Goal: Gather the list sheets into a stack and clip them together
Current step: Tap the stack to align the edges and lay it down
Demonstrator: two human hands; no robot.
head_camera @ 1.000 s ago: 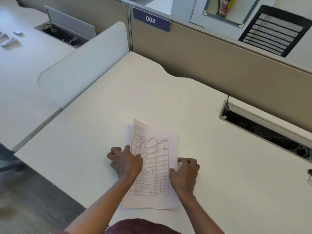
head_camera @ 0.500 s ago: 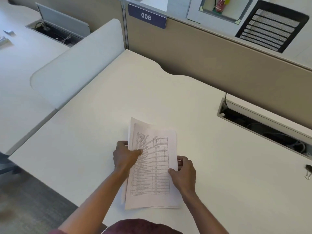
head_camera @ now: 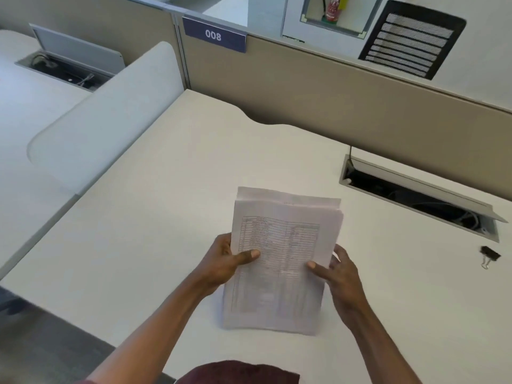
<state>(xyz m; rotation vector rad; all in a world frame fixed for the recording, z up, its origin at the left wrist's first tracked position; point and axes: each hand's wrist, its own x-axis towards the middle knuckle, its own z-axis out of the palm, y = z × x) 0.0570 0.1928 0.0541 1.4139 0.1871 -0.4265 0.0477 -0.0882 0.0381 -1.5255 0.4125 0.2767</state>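
Observation:
A stack of white list sheets (head_camera: 279, 239) with a printed table on top is lifted off the white desk (head_camera: 155, 223), tilted up toward me. Its top edges are uneven, with a back sheet sticking out above. My left hand (head_camera: 224, 263) grips the stack's left edge, thumb on the top page. Gripping the right edge is my right hand (head_camera: 338, 270), thumb on the page as well. A black binder clip (head_camera: 489, 256) lies on the desk far to the right, apart from both hands.
An open cable tray (head_camera: 415, 195) is sunk into the desk at the right back. A beige partition (head_camera: 332, 101) with a "008" sign runs along the rear. A rounded white divider (head_camera: 105, 117) stands at the left, with a neighbouring desk beyond it.
The sheets lay flat on the desk under both hands. Both hands have closed on the side edges and raised the stack off the desk, tilting it up.

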